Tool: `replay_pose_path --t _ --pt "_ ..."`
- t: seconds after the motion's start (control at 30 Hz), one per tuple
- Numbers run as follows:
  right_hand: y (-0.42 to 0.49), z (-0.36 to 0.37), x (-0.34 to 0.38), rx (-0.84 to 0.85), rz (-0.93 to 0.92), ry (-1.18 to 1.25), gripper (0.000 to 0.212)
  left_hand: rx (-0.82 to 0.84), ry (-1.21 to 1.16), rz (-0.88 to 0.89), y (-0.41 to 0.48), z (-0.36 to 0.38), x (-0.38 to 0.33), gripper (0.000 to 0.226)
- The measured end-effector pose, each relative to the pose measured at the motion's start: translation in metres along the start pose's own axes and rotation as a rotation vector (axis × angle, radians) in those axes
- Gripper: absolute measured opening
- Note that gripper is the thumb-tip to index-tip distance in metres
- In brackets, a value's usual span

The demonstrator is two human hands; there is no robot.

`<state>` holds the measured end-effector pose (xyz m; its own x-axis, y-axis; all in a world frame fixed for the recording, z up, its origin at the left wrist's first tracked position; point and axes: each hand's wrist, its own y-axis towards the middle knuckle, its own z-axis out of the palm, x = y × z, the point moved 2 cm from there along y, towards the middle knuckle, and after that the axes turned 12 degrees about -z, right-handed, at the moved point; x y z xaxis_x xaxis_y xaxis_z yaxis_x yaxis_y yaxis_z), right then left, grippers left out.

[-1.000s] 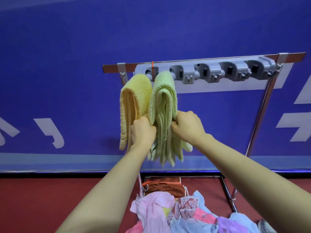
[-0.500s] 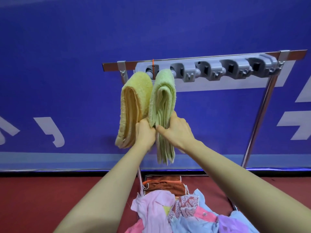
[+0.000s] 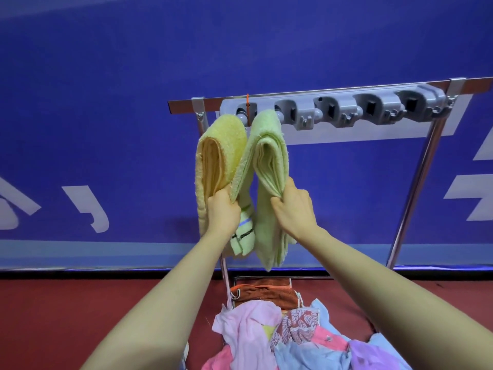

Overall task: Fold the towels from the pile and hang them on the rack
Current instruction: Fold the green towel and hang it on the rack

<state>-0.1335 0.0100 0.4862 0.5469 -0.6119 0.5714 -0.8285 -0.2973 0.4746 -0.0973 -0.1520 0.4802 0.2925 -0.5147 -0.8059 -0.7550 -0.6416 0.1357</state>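
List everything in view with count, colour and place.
yellow towel: one, yellow, hung at rack's left end
green towel: one, green, hung right of it
rack: one, silver, before wall
holder: one, grey, on rack's top bar
pile: one, mixed pastels, bottom centre
brown towel: one, brown, behind pile
wall: one, blue, background
floor: one, red, below wall
left hand: one, gripping green towel's left flap
right hand: one, gripping its right flap

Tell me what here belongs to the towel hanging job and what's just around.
Job: light green folded terry towel, gripped by left hand and right hand; yellow folded terry towel; grey plastic hook rack; pastel towel pile.
Around: blue wall banner; dark red floor.
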Motion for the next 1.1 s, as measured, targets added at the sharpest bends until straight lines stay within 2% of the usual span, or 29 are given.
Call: replay_pose_path --t 0.07,0.17,0.23,0.33,0.5,0.6,0.67,0.73,0.83,0.9,1.03,1.1 --pt "-0.002 -0.003 -0.008 0.005 -0.006 0.017 0.029 -0.015 0.056 0.006 0.000 0.003 0.002 0.029" --pt "-0.006 0.001 -0.004 0.054 -0.046 0.043 0.014 0.078 0.128 0.048 -0.008 0.019 -0.003 0.022" --pt "-0.010 0.007 0.004 0.090 -0.067 0.031 0.018 0.136 0.160 0.076 -0.017 0.031 -0.005 0.022" --pt "-0.013 0.010 0.009 0.083 -0.058 -0.019 0.034 0.138 0.209 0.009 -0.021 0.038 0.003 0.024" --pt "-0.012 0.002 -0.002 0.129 -0.062 0.015 0.024 0.203 0.323 -0.001 -0.015 0.036 0.027 0.022" --pt "-0.014 -0.002 -0.002 0.164 -0.100 0.055 0.031 0.273 0.300 0.038 -0.021 0.035 0.025 0.027" --pt "-0.013 -0.011 0.005 0.071 -0.158 0.083 0.037 0.213 0.182 0.085 -0.028 0.027 0.006 0.031" --pt "-0.007 -0.026 0.017 -0.091 -0.210 0.140 0.042 0.096 0.023 0.156 -0.032 0.013 -0.023 0.031" --pt "0.010 -0.047 0.033 -0.258 -0.256 0.182 0.040 -0.028 -0.111 0.305 -0.033 -0.009 -0.067 0.028" --pt "0.022 -0.059 0.042 -0.285 -0.270 0.148 0.041 -0.082 -0.147 0.366 -0.029 -0.020 -0.086 0.034" --pt "0.038 -0.070 0.057 -0.225 -0.269 0.042 0.058 -0.141 -0.190 0.385 -0.022 -0.030 -0.098 0.032" --pt "0.039 -0.071 0.060 -0.194 -0.279 0.013 0.053 -0.140 -0.212 0.392 -0.023 -0.031 -0.097 0.024"
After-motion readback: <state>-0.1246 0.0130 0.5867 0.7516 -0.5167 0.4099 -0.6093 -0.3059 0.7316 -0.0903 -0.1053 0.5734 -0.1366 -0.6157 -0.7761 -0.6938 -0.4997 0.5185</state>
